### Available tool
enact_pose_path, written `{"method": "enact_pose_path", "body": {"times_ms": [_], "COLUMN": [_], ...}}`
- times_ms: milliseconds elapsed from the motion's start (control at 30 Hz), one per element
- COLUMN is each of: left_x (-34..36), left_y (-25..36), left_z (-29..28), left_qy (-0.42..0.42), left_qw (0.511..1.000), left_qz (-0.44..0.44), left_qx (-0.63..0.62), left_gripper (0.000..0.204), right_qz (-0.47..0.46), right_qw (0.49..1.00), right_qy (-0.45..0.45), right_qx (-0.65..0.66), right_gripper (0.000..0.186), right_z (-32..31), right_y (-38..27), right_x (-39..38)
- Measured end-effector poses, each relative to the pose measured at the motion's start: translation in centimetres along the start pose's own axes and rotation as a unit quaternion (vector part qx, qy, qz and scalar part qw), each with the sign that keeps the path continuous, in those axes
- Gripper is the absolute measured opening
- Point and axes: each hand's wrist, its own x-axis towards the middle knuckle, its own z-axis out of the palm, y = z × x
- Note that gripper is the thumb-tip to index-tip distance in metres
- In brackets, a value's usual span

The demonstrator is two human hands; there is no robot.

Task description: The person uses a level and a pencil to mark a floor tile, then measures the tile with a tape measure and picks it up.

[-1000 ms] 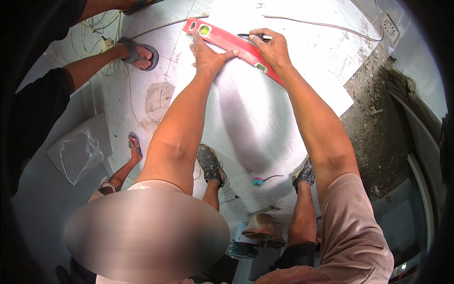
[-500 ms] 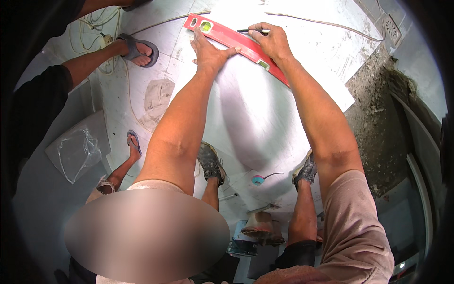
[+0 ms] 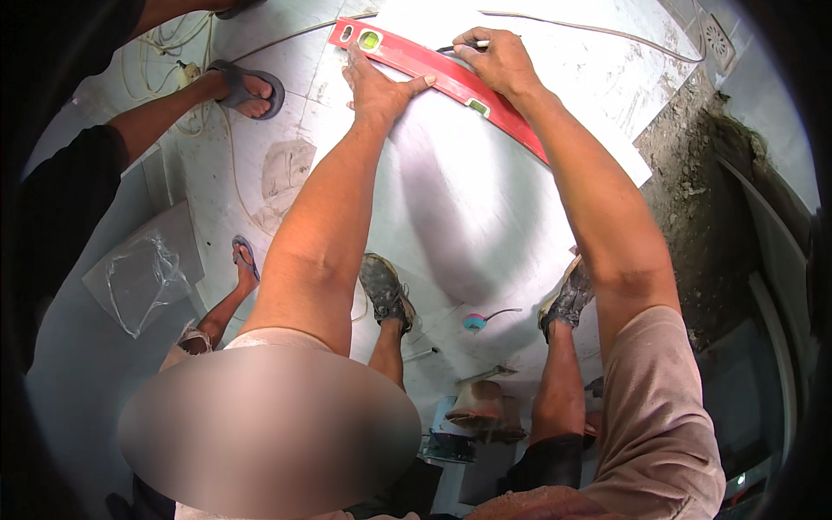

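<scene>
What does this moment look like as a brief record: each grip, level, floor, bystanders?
Left grip: thumb and fingers spread against the level
Right grip: holds a pen by the level's far edge; tip contact unclear
Level: red, slanting across a white panel
Floor: round blue-pink item
Bystanders: sandalled feet at left

Upper left, a co-worker's foot (image 3: 256,107) wears a dark strap sandal (image 3: 277,92); below, clear plastic film (image 3: 159,267) lies on a grey panel (image 3: 179,221). Upper right, a perforated drain cover (image 3: 718,42) near rubble (image 3: 680,178). Lower centre, a pink-and-blue disc (image 3: 474,323).
</scene>
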Motion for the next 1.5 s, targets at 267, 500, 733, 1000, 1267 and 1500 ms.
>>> {"method": "enact_pose_path", "body": {"times_ms": [267, 500, 733, 1000, 1267, 1500], "left_x": [0.2, 0.2, 0.4, 0.7, 0.4, 0.3], "left_y": [-0.4, -0.5, -0.8, -1.0, -0.6, -0.7], "left_z": [0.6, 0.6, 0.5, 0.9, 0.7, 0.8], "left_qy": [-0.016, -0.013, -0.005, -0.009, -0.003, -0.003], "left_qw": [0.999, 0.999, 1.0, 1.0, 1.0, 1.0], "left_qz": [-0.022, -0.028, -0.02, -0.018, -0.013, -0.014], "left_qx": [-0.025, -0.026, -0.012, -0.007, -0.011, 0.002], "left_gripper": [0.148, 0.147, 0.147, 0.147, 0.145, 0.146], "right_qz": [0.0, 0.025, 0.008, 0.01, 0.058, 0.084], "right_qw": [0.998, 0.997, 0.998, 0.999, 0.998, 0.996], "right_qy": [-0.053, -0.052, -0.061, -0.042, 0.007, 0.034], "right_qx": [-0.027, -0.057, -0.035, -0.018, 0.005, 0.023], "right_gripper": [0.022, 0.022, 0.024, 0.024, 0.025, 0.024], "right_z": [-5.2, -6.6, -6.7, -6.3, -5.2, -4.5], "right_y": [2.2, 3.5, 3.5, 3.8, 4.2, 4.7], "right_x": [-3.9, -6.2, -6.3, -6.9, -9.1, -10.0]}}
